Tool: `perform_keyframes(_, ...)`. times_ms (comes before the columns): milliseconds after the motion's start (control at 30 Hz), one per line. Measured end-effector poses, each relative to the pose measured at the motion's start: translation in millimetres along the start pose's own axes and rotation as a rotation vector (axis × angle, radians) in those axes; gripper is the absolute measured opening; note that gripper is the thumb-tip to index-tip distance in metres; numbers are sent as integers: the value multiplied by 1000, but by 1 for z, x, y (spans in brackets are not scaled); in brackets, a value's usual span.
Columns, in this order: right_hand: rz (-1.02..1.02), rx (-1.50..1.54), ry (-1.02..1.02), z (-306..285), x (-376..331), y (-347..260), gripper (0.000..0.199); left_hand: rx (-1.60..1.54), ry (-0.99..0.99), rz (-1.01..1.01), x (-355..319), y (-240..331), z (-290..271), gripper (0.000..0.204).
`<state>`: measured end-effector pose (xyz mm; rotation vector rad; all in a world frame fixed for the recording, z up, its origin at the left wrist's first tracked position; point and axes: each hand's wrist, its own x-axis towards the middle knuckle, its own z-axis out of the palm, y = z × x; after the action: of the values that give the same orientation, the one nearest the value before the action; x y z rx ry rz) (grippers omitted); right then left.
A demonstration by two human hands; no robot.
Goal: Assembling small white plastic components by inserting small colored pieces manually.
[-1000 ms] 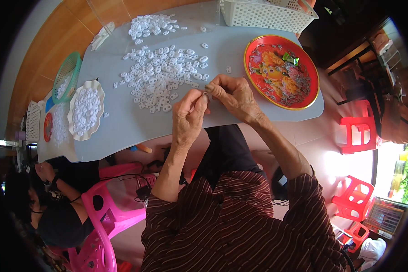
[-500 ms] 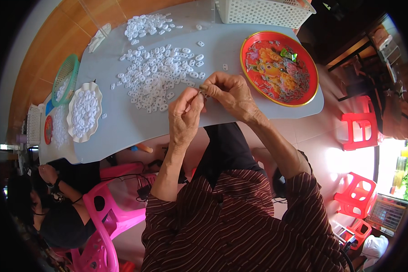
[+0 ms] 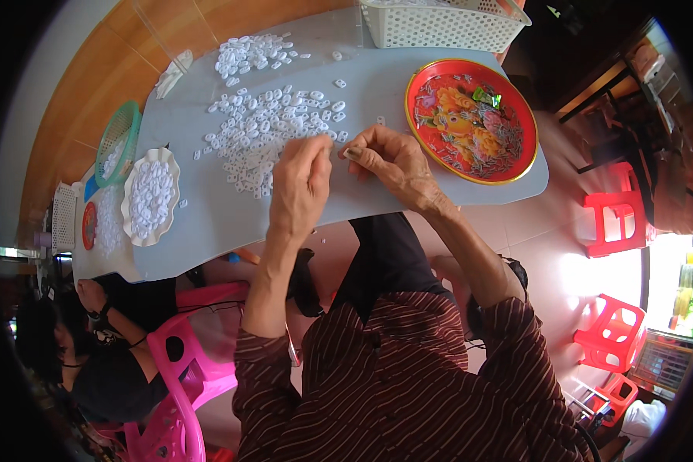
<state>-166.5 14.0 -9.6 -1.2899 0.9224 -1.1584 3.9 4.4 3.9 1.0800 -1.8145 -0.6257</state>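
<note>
I see left hand (image 3: 300,181) shifted toward pile of white plastic pieces (image 3: 273,131), fingertips pinched | right hand (image 3: 389,162) keeps gripping small piece (image 3: 352,154) | assembly continuing.

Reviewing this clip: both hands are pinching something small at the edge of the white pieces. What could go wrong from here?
1. The small piece pinched between the left hand and right hand could slip; it sits close to the table's near edge and might drop to the floor.
2. The left hand lies against the loose white pieces; a sweep could scatter them.
3. The red tray sits close to the table's corner, beside the right wrist; a nudge might shift it.
</note>
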Motion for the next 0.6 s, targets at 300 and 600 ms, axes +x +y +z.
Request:
perform_keyframes(300, -17, 0, 19, 1, -5, -5, 13, 595, -435, 278, 43, -18, -3, 27)
perform_keyframes(600, -34, -41, 28, 2, -4, -1, 14, 565, -363, 343, 46, -26, 0, 10)
